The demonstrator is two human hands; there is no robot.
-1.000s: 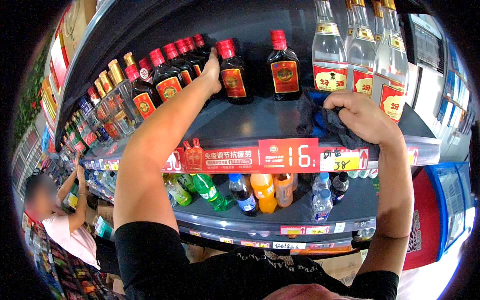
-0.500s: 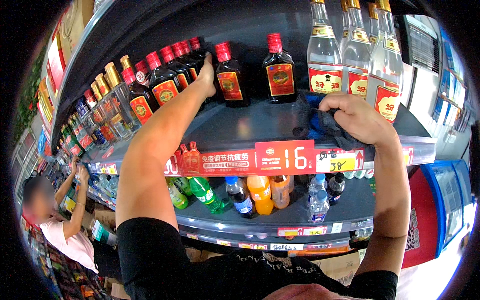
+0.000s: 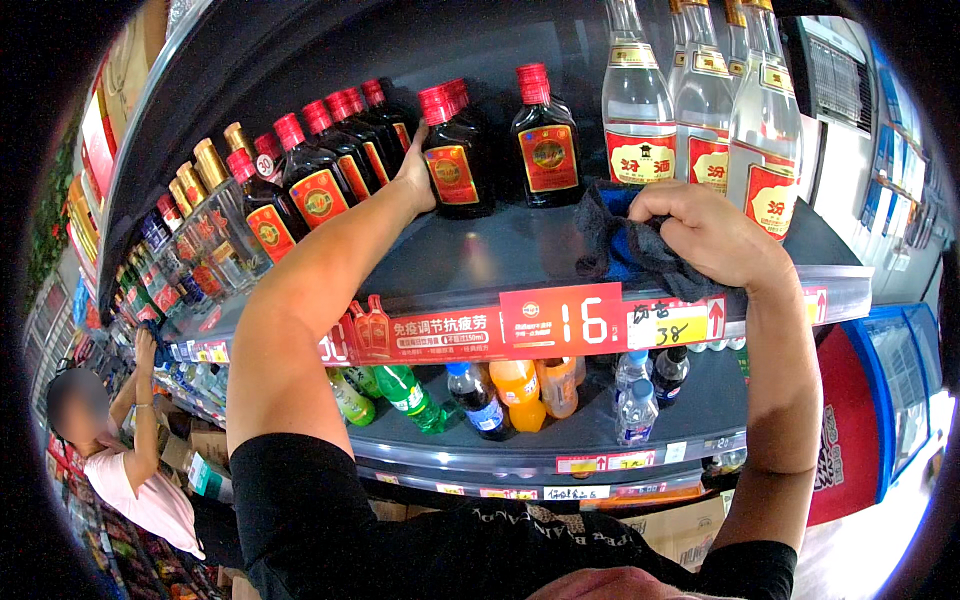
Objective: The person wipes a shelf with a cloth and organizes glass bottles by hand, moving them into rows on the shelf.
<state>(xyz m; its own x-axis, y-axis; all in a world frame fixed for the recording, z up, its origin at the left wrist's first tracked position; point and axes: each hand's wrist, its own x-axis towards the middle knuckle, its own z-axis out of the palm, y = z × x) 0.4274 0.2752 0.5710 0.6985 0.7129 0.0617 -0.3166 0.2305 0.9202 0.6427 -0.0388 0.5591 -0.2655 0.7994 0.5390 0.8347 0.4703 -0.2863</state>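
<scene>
My left hand [image 3: 417, 182] is against the left side of a dark liquor bottle [image 3: 456, 170] with a red cap and red label. Its fingers curl behind that bottle, partly out of sight, and red caps of further bottles show just behind it. A similar bottle [image 3: 546, 150] stands apart to the right. My right hand [image 3: 700, 225] is closed on a dark grey and blue cloth [image 3: 622, 240], bunched on the shelf [image 3: 430, 262] near its front edge. Tall clear bottles [image 3: 640, 105] with red and white labels stand behind the right hand.
A row of red-capped dark bottles [image 3: 320, 195] and gold-capped bottles [image 3: 222, 215] lines the shelf's left. Soft drink bottles [image 3: 515, 393] fill the lower shelf. A person in a pink top [image 3: 140, 495] works at the far left. A blue-framed cooler [image 3: 905, 400] stands right.
My left hand has come down and nearer, from deep on the shelf to the bottle's side. Red caps now show behind that bottle. My right hand keeps the cloth; the view has shifted slightly.
</scene>
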